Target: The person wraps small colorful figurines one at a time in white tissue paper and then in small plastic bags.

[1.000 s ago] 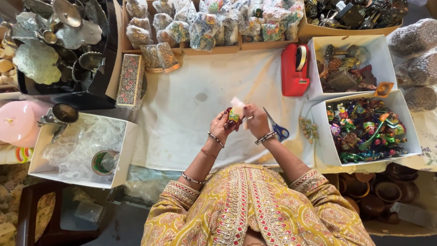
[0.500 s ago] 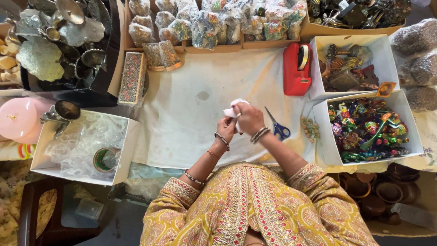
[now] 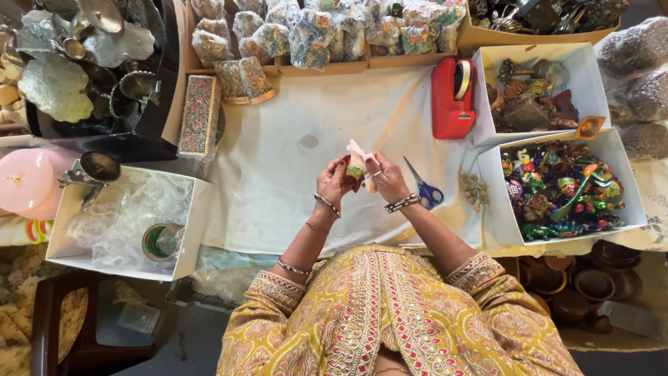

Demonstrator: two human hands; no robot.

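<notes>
Wrapping looks half done: left hand (image 3: 332,182) and right hand (image 3: 387,178) pinch together on a small trinket (image 3: 356,169) at table centre, film loose above. Bagged ones (image 3: 313,28) at twelve, unwrapped box (image 3: 557,188) at three.

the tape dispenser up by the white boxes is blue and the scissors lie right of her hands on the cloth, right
Not quite. The head view shows the tape dispenser is red; the blue belongs to the handles of the scissors, which do lie right of the hands on the cloth.
</notes>
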